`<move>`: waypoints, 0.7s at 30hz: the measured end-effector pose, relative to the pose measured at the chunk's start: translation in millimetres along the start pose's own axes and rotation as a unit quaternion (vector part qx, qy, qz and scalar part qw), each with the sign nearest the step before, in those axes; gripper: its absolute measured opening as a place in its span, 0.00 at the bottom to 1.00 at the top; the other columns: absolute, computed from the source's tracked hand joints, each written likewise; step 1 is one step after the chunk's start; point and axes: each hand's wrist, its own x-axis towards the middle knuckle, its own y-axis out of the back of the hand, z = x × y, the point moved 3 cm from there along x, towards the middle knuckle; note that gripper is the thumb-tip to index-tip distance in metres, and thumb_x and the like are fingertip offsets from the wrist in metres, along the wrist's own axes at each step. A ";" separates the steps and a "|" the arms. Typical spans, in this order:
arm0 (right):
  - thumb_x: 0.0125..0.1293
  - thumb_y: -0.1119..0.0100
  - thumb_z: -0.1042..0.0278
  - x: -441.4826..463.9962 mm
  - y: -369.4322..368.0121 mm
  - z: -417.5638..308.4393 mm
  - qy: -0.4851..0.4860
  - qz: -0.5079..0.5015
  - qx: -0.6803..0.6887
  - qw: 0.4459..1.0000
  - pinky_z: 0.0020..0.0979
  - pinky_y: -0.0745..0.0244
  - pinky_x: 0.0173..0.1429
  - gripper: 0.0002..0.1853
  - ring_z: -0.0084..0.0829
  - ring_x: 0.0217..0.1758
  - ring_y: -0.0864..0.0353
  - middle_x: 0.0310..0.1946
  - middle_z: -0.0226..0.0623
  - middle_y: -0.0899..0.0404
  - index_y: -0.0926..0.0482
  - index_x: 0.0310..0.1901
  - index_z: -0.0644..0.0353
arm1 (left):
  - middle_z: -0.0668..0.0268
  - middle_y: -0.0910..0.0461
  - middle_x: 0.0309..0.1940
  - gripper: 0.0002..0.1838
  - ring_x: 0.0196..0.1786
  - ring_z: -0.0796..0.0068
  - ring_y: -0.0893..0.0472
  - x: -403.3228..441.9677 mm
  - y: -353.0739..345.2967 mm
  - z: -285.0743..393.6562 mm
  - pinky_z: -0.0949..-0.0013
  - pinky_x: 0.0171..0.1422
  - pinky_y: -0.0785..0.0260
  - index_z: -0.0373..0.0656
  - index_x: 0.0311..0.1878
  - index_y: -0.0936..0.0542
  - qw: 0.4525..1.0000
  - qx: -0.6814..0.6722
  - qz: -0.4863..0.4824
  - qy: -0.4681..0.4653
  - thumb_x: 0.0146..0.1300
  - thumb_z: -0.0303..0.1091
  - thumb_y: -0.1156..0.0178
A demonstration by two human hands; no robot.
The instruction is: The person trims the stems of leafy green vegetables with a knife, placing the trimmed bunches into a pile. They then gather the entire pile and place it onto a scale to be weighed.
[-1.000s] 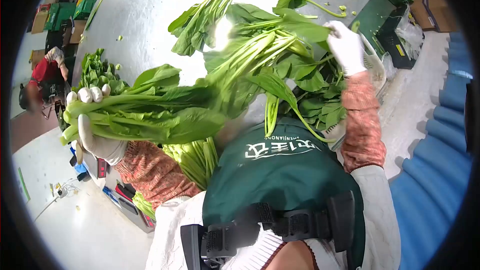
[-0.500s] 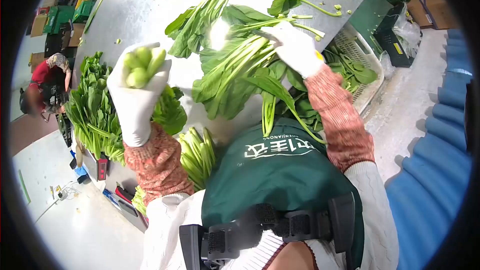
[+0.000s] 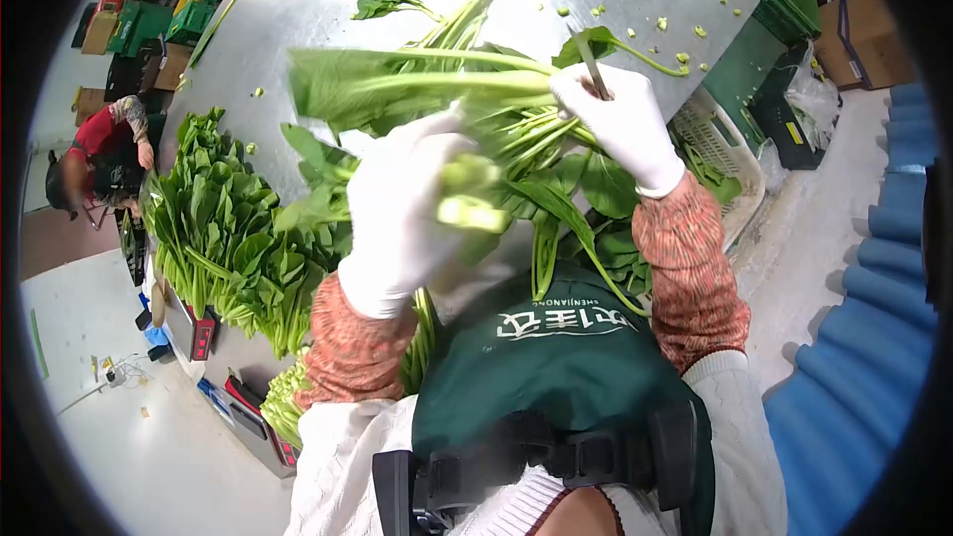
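My gloved left hand [image 3: 397,208] is closed round a bunch of leafy greens, whose cut stem ends [image 3: 472,213] stick out blurred on its right side. My gloved right hand [image 3: 620,124] grips long green stalks [image 3: 476,84], their leaves stretching left above my left hand. A small knife [image 3: 590,62] also juts up from the right hand's fingers. Beneath both hands lies a loose pile of leafy greens [image 3: 606,184], partly hidden. More stalks [image 3: 462,20] rest behind the held ones on the metal table [image 3: 328,10].
Stacked leafy greens [image 3: 228,228] stand to the left, beside a device with a red display [image 3: 202,335]. A white plastic basket [image 3: 735,154] holding leaves is at the right. Stem scraps [image 3: 662,24] dot the table. A person [image 3: 99,154] sits far left.
My left hand has moved right, towards the pile, with its bunch. My right hand has lifted stalks from the pile, and the knife blade now shows.
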 end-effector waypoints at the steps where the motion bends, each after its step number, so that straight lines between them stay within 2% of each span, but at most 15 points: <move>1: 0.67 0.36 0.58 -4.0 -0.8 -10.9 0.026 -0.007 -0.021 0.999 0.26 0.31 0.29 0.15 0.18 0.22 0.27 0.21 0.32 0.19 0.17 0.35 0.65 | 0.60 0.19 0.54 0.23 0.56 0.53 0.21 4.3 -4.7 7.1 0.56 0.61 0.29 0.45 0.42 0.19 0.998 0.052 -0.003 -0.046 0.36 0.25 0.28; 2: 0.67 0.36 0.58 -8.7 -0.6 -21.9 0.051 -0.014 -0.042 0.998 0.26 0.31 0.29 0.15 0.18 0.22 0.27 0.21 0.33 0.20 0.16 0.35 0.65 | 0.59 0.21 0.56 0.23 0.59 0.53 0.23 7.1 -12.1 8.0 0.54 0.63 0.32 0.46 0.42 0.19 0.994 0.072 0.003 -0.078 0.37 0.29 0.27; 4: 0.66 0.34 0.59 -19.1 -2.0 -37.9 0.037 -0.039 -0.025 0.998 0.28 0.30 0.29 0.14 0.23 0.22 0.25 0.22 0.38 0.20 0.16 0.37 0.64 | 0.56 0.21 0.56 0.23 0.59 0.50 0.24 10.5 -21.6 14.7 0.53 0.63 0.32 0.46 0.42 0.19 0.995 0.079 -0.009 -0.064 0.37 0.29 0.27; 5: 0.65 0.34 0.59 -22.9 -0.6 -47.6 0.063 -0.044 -0.063 0.995 0.29 0.29 0.29 0.14 0.24 0.22 0.24 0.22 0.39 0.20 0.16 0.37 0.64 | 0.53 0.22 0.55 0.22 0.58 0.47 0.23 11.8 -26.8 13.5 0.53 0.62 0.31 0.45 0.42 0.19 0.996 0.054 -0.017 -0.064 0.38 0.29 0.27; 7: 0.63 0.31 0.58 -24.8 1.8 -51.0 0.093 -0.063 -0.115 0.987 0.30 0.27 0.31 0.15 0.28 0.23 0.22 0.24 0.40 0.19 0.15 0.38 0.65 | 0.53 0.21 0.54 0.22 0.57 0.48 0.23 13.1 -28.2 15.8 0.53 0.60 0.30 0.44 0.41 0.19 0.997 0.009 -0.032 -0.066 0.38 0.29 0.26; 8: 0.61 0.29 0.57 -25.5 3.2 -46.3 0.087 -0.077 -0.097 0.988 0.30 0.27 0.31 0.17 0.27 0.23 0.22 0.25 0.41 0.18 0.15 0.41 0.65 | 0.53 0.21 0.53 0.22 0.56 0.49 0.22 13.0 -28.6 17.6 0.54 0.59 0.29 0.43 0.41 0.19 0.997 -0.013 -0.040 -0.067 0.38 0.29 0.26; 9: 0.61 0.29 0.58 -27.3 3.8 -45.6 0.096 -0.074 -0.084 0.989 0.30 0.27 0.31 0.17 0.27 0.23 0.22 0.25 0.41 0.18 0.15 0.43 0.65 | 0.52 0.22 0.51 0.20 0.53 0.50 0.21 12.1 -31.7 17.3 0.57 0.56 0.27 0.42 0.40 0.19 0.992 -0.057 -0.108 -0.014 0.39 0.27 0.27; 12: 0.63 0.30 0.62 -35.4 0.7 -37.8 0.077 -0.009 0.010 0.997 0.30 0.26 0.31 0.16 0.26 0.24 0.22 0.25 0.40 0.18 0.15 0.47 0.64 | 0.53 0.22 0.49 0.19 0.52 0.51 0.21 9.1 -31.0 15.9 0.59 0.55 0.27 0.43 0.40 0.19 0.988 -0.099 -0.111 0.045 0.41 0.25 0.28; 13: 0.63 0.31 0.63 -36.6 0.3 -38.1 0.065 0.021 0.050 0.996 0.30 0.26 0.32 0.15 0.26 0.24 0.22 0.26 0.40 0.18 0.15 0.48 0.63 | 0.54 0.22 0.47 0.18 0.51 0.51 0.21 9.6 -31.7 14.4 0.60 0.55 0.28 0.43 0.41 0.19 0.991 -0.105 -0.080 0.038 0.42 0.24 0.30; 14: 0.62 0.35 0.73 -39.8 5.5 -47.3 0.116 0.039 -0.082 0.989 0.32 0.23 0.34 0.15 0.31 0.26 0.19 0.29 0.41 0.16 0.16 0.52 0.61 | 0.53 0.23 0.46 0.19 0.50 0.50 0.21 10.2 -32.9 13.2 0.58 0.53 0.28 0.42 0.40 0.20 0.991 -0.109 -0.073 0.029 0.41 0.26 0.29; 16: 0.57 0.40 0.79 -45.9 0.1 -41.0 0.218 0.102 -0.241 0.940 0.36 0.21 0.36 0.24 0.39 0.29 0.16 0.33 0.42 0.15 0.20 0.58 0.59 | 0.51 0.24 0.44 0.21 0.48 0.47 0.22 11.0 -34.4 12.4 0.54 0.51 0.28 0.41 0.39 0.21 0.991 -0.118 -0.063 0.011 0.38 0.32 0.27; 17: 0.53 0.43 0.81 -51.4 -0.2 -36.1 0.176 0.072 -0.260 0.947 0.40 0.21 0.39 0.29 0.45 0.34 0.15 0.37 0.44 0.15 0.23 0.61 0.58 | 0.50 0.24 0.46 0.21 0.49 0.46 0.22 12.7 -35.0 14.7 0.54 0.53 0.28 0.40 0.40 0.21 0.988 -0.131 -0.077 0.024 0.39 0.30 0.27; 20: 0.53 0.43 0.80 -53.1 0.5 -28.4 0.132 0.086 -0.281 0.947 0.42 0.21 0.40 0.30 0.46 0.36 0.15 0.36 0.45 0.15 0.24 0.62 0.57 | 0.49 0.23 0.48 0.21 0.50 0.46 0.22 14.4 -40.5 19.0 0.54 0.54 0.28 0.39 0.41 0.21 0.985 -0.159 -0.073 -0.002 0.40 0.29 0.27; 21: 0.56 0.43 0.78 -52.3 5.8 -20.2 0.062 0.088 -0.319 0.942 0.43 0.20 0.41 0.28 0.47 0.36 0.14 0.34 0.45 0.14 0.24 0.62 0.58 | 0.55 0.22 0.48 0.16 0.50 0.54 0.19 15.8 -38.8 23.7 0.62 0.55 0.27 0.43 0.40 0.18 0.985 -0.158 -0.062 0.005 0.46 0.23 0.30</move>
